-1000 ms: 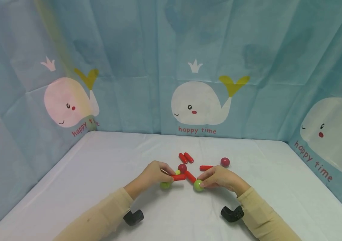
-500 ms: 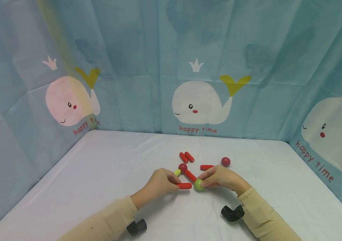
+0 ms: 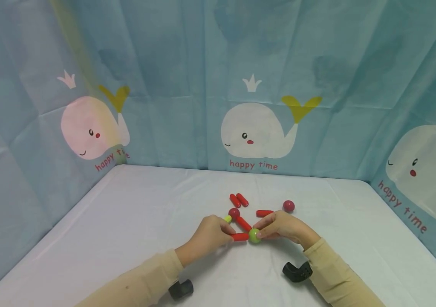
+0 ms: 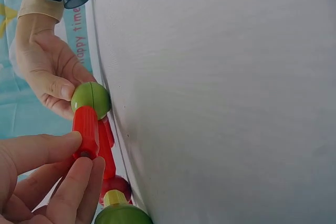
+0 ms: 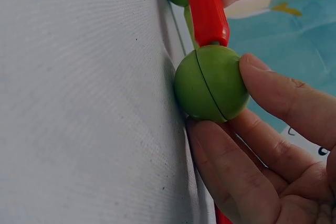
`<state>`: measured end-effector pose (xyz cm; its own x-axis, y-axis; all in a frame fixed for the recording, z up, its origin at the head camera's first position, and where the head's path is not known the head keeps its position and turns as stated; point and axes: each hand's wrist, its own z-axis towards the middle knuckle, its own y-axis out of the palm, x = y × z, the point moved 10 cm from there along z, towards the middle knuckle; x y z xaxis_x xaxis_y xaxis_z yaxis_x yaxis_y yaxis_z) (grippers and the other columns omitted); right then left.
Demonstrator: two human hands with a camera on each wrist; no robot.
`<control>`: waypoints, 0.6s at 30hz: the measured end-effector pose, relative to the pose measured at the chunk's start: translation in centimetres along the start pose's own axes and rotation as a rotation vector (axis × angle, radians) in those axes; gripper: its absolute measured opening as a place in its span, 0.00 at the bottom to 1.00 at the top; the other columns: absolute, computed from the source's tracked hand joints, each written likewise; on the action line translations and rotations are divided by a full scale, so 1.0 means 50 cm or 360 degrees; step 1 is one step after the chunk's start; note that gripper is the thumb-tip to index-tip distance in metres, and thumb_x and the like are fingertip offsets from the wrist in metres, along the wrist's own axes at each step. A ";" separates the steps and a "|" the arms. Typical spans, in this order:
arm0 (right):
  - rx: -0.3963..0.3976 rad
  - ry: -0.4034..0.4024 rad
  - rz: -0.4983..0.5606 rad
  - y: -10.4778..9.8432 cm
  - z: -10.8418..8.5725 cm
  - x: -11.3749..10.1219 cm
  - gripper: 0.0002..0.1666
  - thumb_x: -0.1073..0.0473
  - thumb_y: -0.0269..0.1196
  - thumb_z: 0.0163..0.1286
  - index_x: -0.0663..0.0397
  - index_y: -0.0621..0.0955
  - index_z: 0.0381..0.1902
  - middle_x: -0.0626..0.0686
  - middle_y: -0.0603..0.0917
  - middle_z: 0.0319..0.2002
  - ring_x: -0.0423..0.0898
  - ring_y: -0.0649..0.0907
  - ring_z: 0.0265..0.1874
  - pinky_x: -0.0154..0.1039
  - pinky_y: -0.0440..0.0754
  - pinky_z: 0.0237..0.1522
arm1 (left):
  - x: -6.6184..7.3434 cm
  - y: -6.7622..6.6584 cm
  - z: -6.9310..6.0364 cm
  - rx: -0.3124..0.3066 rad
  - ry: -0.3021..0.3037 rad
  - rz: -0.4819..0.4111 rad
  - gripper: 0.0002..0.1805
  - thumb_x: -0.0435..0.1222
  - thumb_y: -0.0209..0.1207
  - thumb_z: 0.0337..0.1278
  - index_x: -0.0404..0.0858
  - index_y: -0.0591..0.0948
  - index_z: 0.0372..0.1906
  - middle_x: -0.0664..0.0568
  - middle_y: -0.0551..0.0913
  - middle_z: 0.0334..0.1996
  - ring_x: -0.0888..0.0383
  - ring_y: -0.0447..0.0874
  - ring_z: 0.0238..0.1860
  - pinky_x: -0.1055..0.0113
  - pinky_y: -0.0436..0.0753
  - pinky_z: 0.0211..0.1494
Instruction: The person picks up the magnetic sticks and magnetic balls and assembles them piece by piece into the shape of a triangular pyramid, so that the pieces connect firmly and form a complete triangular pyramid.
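My left hand (image 3: 211, 235) pinches a red rod (image 3: 240, 237) between thumb and fingers. The rod's far end meets a green ball (image 3: 254, 236), which my right hand (image 3: 284, 227) holds between its thumb and fingers. In the right wrist view, a dark tip at the rod's end (image 5: 207, 14) touches the ball (image 5: 211, 83). A second red rod (image 3: 243, 223) runs from this ball to a crimson ball (image 3: 234, 213). From the crimson ball a yellow rod (image 3: 227, 218) leads to another green ball (image 4: 123, 215), hidden behind my left hand in the head view.
Two red rods (image 3: 235, 200) lie side by side farther back on the white tabletop (image 3: 156, 200). Another red rod (image 3: 264, 213) and a loose crimson ball (image 3: 288, 206) lie beyond my right hand. A blue whale-print curtain (image 3: 171, 128) stands behind the table.
My left hand has moved right and nearer with the red rod, from beside the other green ball until it meets the held green ball. My right hand has stayed in place.
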<state>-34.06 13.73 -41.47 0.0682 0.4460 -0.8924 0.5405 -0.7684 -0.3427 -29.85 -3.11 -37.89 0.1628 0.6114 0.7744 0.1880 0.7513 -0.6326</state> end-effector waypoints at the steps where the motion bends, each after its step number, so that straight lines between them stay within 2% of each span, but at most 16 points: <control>1: -0.0003 -0.0001 0.0005 0.001 0.000 0.000 0.20 0.60 0.72 0.60 0.66 0.86 0.48 0.55 0.90 0.45 0.42 0.88 0.39 0.40 0.86 0.48 | 0.001 0.000 0.001 -0.0001 0.0002 0.0003 0.05 0.28 0.70 0.49 0.36 0.90 0.34 0.53 0.86 0.26 0.57 0.75 0.35 0.71 0.79 0.31; 9: -0.0004 0.0003 0.0003 0.003 -0.003 -0.003 0.19 0.61 0.71 0.60 0.67 0.86 0.47 0.56 0.89 0.44 0.42 0.88 0.38 0.41 0.87 0.48 | -0.002 0.007 0.011 -0.0030 -0.0007 0.0044 0.04 0.27 0.69 0.50 0.36 0.90 0.33 0.53 0.86 0.26 0.57 0.75 0.35 0.70 0.80 0.31; 12: -0.0004 0.0002 -0.0002 0.004 -0.004 -0.003 0.19 0.61 0.71 0.60 0.66 0.86 0.47 0.56 0.90 0.44 0.42 0.88 0.38 0.40 0.87 0.47 | -0.002 0.001 0.012 -0.0041 -0.0017 0.0054 0.04 0.27 0.69 0.50 0.36 0.89 0.34 0.53 0.86 0.28 0.57 0.76 0.35 0.69 0.81 0.33; 15: -0.0004 0.0005 -0.0010 0.005 -0.004 -0.003 0.19 0.60 0.71 0.60 0.66 0.86 0.48 0.55 0.89 0.45 0.41 0.87 0.38 0.40 0.87 0.47 | -0.013 -0.023 0.018 -0.0013 -0.0078 0.0020 0.06 0.30 0.69 0.51 0.36 0.89 0.36 0.53 0.87 0.31 0.57 0.78 0.36 0.67 0.83 0.37; 18: 0.0009 0.0014 -0.0028 0.003 -0.003 -0.002 0.19 0.59 0.72 0.60 0.64 0.86 0.48 0.54 0.89 0.45 0.42 0.87 0.39 0.39 0.86 0.47 | -0.036 -0.066 0.029 0.0076 -0.0179 -0.0037 0.10 0.34 0.70 0.53 0.39 0.89 0.41 0.51 0.87 0.38 0.55 0.81 0.40 0.62 0.85 0.45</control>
<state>-33.88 13.64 -41.39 0.0659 0.4634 -0.8837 0.5370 -0.7629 -0.3600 -32.17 -6.34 -37.16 0.0485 0.6158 0.7864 0.1439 0.7748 -0.6156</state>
